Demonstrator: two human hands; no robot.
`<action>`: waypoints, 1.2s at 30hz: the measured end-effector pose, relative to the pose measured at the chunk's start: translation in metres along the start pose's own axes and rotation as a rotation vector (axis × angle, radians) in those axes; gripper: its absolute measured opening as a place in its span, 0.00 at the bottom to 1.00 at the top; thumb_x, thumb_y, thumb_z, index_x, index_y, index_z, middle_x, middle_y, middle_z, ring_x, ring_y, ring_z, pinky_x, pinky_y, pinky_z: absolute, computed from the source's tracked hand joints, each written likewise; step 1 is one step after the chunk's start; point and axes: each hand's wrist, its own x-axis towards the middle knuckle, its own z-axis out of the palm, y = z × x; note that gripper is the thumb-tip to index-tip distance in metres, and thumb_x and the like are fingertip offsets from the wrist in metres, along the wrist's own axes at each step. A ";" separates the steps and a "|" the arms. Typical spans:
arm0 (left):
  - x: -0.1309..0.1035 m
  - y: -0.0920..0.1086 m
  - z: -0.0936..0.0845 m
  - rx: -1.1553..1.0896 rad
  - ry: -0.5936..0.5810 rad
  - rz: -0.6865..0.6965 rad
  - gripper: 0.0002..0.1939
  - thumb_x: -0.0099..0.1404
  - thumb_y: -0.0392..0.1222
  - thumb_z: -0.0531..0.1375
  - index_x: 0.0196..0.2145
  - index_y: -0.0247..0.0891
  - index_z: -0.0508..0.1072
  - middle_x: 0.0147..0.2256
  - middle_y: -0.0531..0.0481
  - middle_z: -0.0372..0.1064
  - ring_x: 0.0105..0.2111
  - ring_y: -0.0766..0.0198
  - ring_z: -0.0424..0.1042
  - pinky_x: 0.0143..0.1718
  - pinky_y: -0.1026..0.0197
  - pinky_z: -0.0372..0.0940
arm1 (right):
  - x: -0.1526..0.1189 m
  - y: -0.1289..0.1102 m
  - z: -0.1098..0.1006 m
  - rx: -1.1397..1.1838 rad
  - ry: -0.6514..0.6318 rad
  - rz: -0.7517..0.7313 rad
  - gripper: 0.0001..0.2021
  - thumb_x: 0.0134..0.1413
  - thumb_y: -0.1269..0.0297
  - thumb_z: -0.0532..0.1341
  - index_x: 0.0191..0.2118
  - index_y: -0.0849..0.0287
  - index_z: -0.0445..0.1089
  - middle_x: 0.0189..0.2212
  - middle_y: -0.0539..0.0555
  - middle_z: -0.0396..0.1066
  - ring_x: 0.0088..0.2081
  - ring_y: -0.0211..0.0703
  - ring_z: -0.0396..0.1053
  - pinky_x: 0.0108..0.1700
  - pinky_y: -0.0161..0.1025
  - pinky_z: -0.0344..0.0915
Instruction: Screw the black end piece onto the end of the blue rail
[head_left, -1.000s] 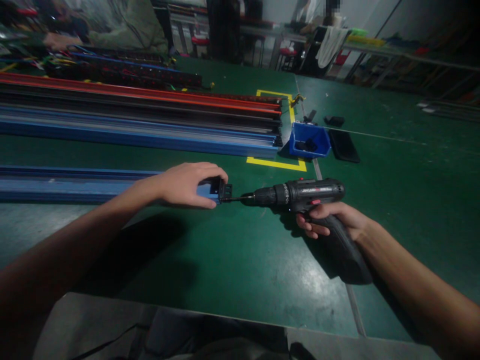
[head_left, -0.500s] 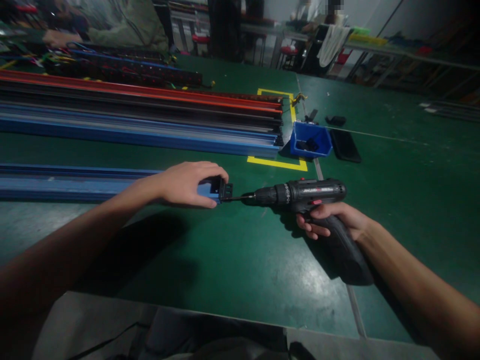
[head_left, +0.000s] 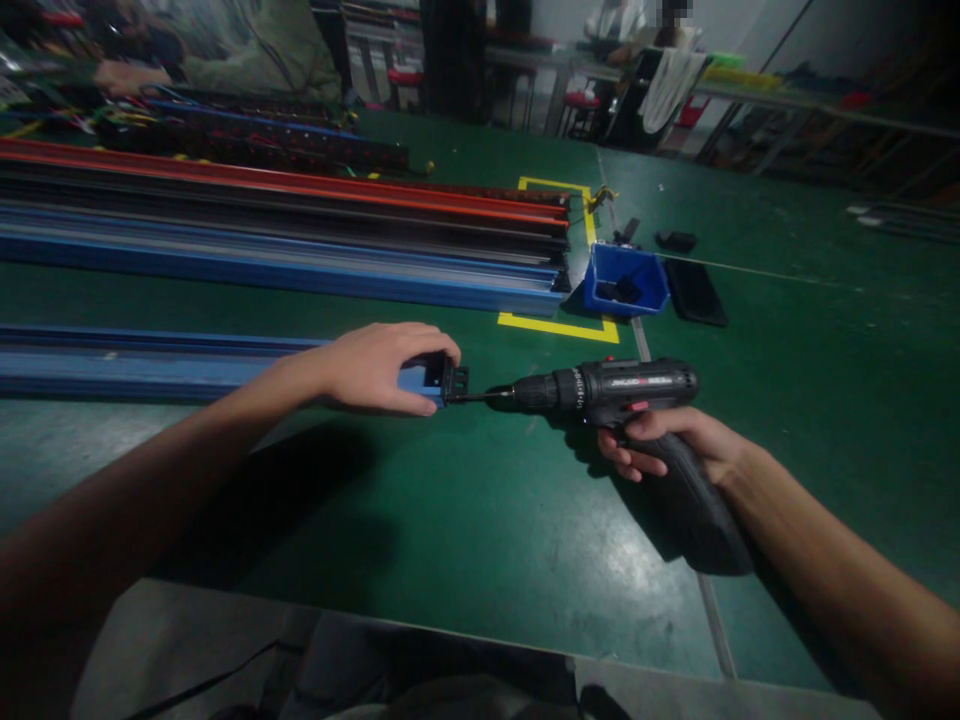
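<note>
My left hand is wrapped over the right end of a long blue profile, thumb on the near side and fingers on the far side. A black end cap sits at that end, just past my fingertips. My right hand grips the handle of a black cordless drill, which lies level and points left. Its long thin bit reaches the near part of the end cap. Whether a screw is at the tip is too small to tell.
Behind lie several long blue, black and orange profiles. A blue bin with black parts stands right of them, beside a flat black object. Yellow tape marks the green table. Another person's sleeve shows at the far left.
The view has shifted very slightly. Both hands, the drill and the blue profile keep the same positions relative to each other.
</note>
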 end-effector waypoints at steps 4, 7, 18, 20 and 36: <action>0.000 0.000 0.000 -0.005 -0.001 -0.001 0.29 0.64 0.59 0.65 0.59 0.47 0.69 0.58 0.47 0.70 0.56 0.53 0.72 0.55 0.56 0.63 | 0.000 0.001 -0.001 -0.004 -0.005 -0.005 0.10 0.60 0.67 0.67 0.41 0.72 0.79 0.32 0.56 0.75 0.22 0.29 0.67 0.37 0.33 0.75; 0.000 0.000 0.000 -0.011 -0.001 0.001 0.29 0.64 0.58 0.65 0.59 0.47 0.69 0.58 0.47 0.70 0.55 0.52 0.72 0.55 0.56 0.63 | 0.001 0.002 -0.001 0.005 -0.013 -0.008 0.10 0.61 0.68 0.67 0.41 0.72 0.79 0.32 0.56 0.75 0.22 0.28 0.67 0.37 0.33 0.75; 0.000 0.001 -0.001 -0.002 0.000 0.006 0.29 0.64 0.58 0.65 0.59 0.47 0.69 0.58 0.47 0.71 0.55 0.53 0.72 0.55 0.57 0.64 | 0.002 0.000 0.000 0.011 -0.001 0.008 0.12 0.59 0.68 0.67 0.44 0.73 0.79 0.35 0.59 0.78 0.24 0.31 0.71 0.39 0.35 0.76; 0.000 0.001 -0.001 -0.004 0.001 0.006 0.29 0.64 0.59 0.65 0.59 0.46 0.69 0.58 0.47 0.71 0.55 0.53 0.72 0.55 0.57 0.64 | 0.002 0.000 0.000 0.004 -0.002 -0.001 0.12 0.60 0.68 0.67 0.44 0.73 0.79 0.35 0.59 0.78 0.24 0.32 0.71 0.39 0.37 0.76; 0.000 0.001 -0.001 -0.003 -0.003 0.004 0.29 0.64 0.59 0.65 0.59 0.47 0.69 0.58 0.47 0.70 0.56 0.52 0.72 0.55 0.56 0.63 | 0.000 0.000 -0.001 0.015 -0.008 0.003 0.10 0.61 0.68 0.67 0.43 0.72 0.78 0.34 0.57 0.76 0.23 0.28 0.68 0.37 0.32 0.75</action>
